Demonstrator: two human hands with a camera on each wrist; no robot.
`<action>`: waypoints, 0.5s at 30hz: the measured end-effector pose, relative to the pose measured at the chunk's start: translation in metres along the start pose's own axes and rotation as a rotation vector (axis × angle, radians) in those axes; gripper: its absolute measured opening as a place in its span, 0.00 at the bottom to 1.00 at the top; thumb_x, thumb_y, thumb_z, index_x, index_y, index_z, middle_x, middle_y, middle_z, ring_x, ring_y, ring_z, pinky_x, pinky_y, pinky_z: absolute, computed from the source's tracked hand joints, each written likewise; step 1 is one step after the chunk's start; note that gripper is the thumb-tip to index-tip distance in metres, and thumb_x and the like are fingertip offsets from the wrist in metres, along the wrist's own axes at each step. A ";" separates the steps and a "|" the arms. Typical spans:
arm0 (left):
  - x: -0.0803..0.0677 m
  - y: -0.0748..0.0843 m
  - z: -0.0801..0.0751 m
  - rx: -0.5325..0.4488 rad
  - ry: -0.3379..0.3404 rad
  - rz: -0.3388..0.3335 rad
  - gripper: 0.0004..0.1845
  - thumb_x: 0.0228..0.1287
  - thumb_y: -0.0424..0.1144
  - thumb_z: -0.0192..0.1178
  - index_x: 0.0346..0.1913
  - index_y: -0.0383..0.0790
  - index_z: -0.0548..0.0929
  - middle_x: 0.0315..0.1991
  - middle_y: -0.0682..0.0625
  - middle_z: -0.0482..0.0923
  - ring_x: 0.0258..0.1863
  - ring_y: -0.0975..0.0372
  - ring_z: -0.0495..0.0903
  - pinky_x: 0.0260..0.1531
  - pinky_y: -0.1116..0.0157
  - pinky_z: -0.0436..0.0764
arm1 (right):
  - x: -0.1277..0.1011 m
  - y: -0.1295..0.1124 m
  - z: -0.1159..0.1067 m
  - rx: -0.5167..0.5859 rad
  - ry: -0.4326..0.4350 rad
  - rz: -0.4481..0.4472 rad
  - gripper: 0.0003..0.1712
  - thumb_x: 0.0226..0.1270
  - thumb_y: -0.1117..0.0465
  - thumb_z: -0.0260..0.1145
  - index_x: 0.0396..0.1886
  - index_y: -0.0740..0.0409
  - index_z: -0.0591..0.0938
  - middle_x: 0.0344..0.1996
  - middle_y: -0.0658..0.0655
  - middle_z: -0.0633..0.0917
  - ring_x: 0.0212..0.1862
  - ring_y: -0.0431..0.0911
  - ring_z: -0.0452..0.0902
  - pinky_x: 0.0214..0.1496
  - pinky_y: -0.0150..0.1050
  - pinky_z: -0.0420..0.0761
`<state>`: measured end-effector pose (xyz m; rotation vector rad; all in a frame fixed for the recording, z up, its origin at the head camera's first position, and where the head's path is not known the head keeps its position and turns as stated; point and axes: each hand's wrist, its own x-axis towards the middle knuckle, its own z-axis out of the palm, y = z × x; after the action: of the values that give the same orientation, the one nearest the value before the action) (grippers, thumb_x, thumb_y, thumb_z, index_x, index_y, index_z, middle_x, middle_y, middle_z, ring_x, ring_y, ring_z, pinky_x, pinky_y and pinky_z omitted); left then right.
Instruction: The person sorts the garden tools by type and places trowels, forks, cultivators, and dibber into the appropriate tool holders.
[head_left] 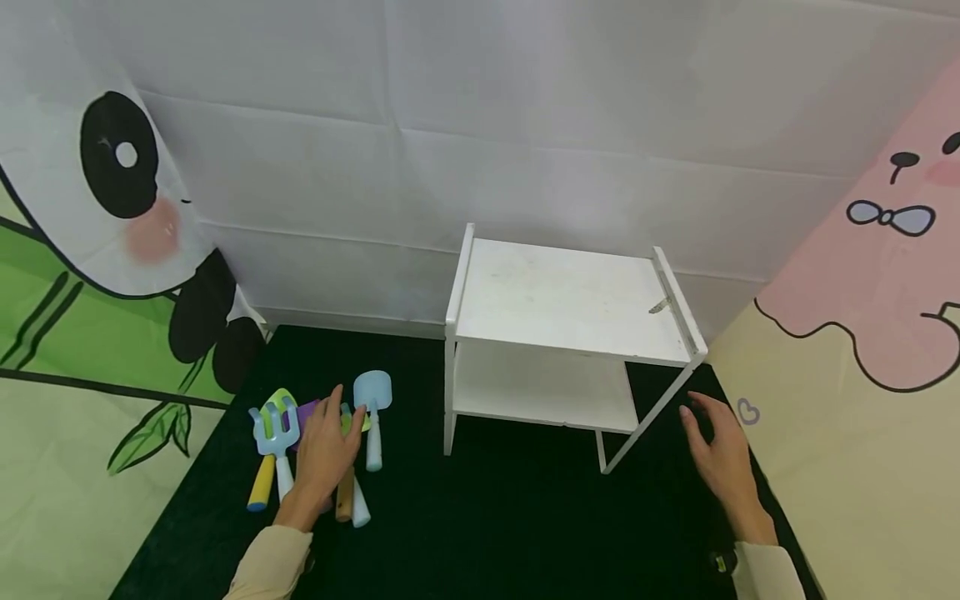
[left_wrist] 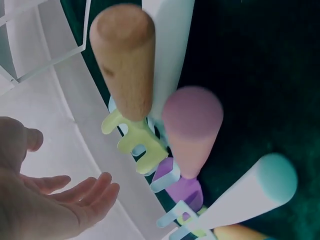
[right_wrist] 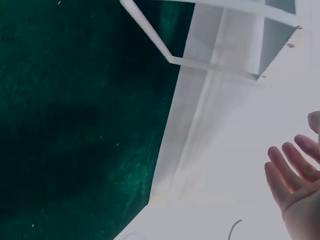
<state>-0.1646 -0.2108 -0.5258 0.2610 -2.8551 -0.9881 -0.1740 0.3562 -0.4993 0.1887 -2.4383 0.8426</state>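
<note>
While the left hand (head_left: 324, 450) lies flat, fingers straight, over a cluster of toy garden tools (head_left: 315, 446) at the near left of the black bench (head_left: 510, 508), nothing is gripped yet; the step in hand appears to be selecting one tool. The next move would call for curling the fingers round a single handle without dragging its neighbours. Count: one blue shovel (head_left: 372, 412), one blue rake (head_left: 273, 446), one green rake (left_wrist: 134, 141), one purple piece (left_wrist: 186, 187) (others may lie hidden under the palm). One white two-tier shelf (head_left: 572, 346) stands at centre right. The right hand (head_left: 722, 454) hovers open beside the shelf's near right leg, holding nothing.
</note>
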 end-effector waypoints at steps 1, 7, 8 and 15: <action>-0.002 -0.001 0.001 -0.012 -0.006 -0.009 0.38 0.82 0.55 0.45 0.81 0.34 0.52 0.75 0.26 0.55 0.73 0.32 0.57 0.68 0.32 0.61 | -0.001 -0.002 0.000 0.008 0.007 -0.001 0.19 0.77 0.65 0.63 0.62 0.67 0.78 0.54 0.67 0.81 0.53 0.59 0.76 0.61 0.30 0.69; -0.011 -0.004 0.002 -0.052 0.001 -0.040 0.39 0.82 0.59 0.42 0.79 0.30 0.56 0.73 0.25 0.59 0.69 0.33 0.63 0.66 0.33 0.65 | -0.004 -0.015 -0.001 0.065 0.038 0.006 0.17 0.77 0.66 0.62 0.61 0.66 0.80 0.53 0.64 0.83 0.53 0.42 0.76 0.61 0.15 0.62; -0.013 -0.005 0.002 -0.061 0.003 -0.043 0.39 0.82 0.59 0.42 0.78 0.29 0.57 0.72 0.25 0.59 0.69 0.33 0.63 0.66 0.33 0.65 | -0.004 -0.017 -0.001 0.072 0.043 0.009 0.17 0.78 0.66 0.62 0.62 0.65 0.80 0.54 0.64 0.83 0.53 0.38 0.75 0.61 0.15 0.62; -0.026 -0.012 0.004 -0.109 0.007 -0.073 0.35 0.83 0.54 0.44 0.75 0.26 0.63 0.69 0.25 0.65 0.65 0.35 0.69 0.62 0.35 0.71 | -0.005 -0.028 -0.004 0.226 0.021 0.010 0.18 0.79 0.69 0.58 0.64 0.62 0.80 0.53 0.62 0.85 0.51 0.29 0.76 0.57 0.16 0.70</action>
<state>-0.1386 -0.2126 -0.5375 0.3601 -2.7915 -1.1493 -0.1595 0.3365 -0.4847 0.2494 -2.3228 1.1193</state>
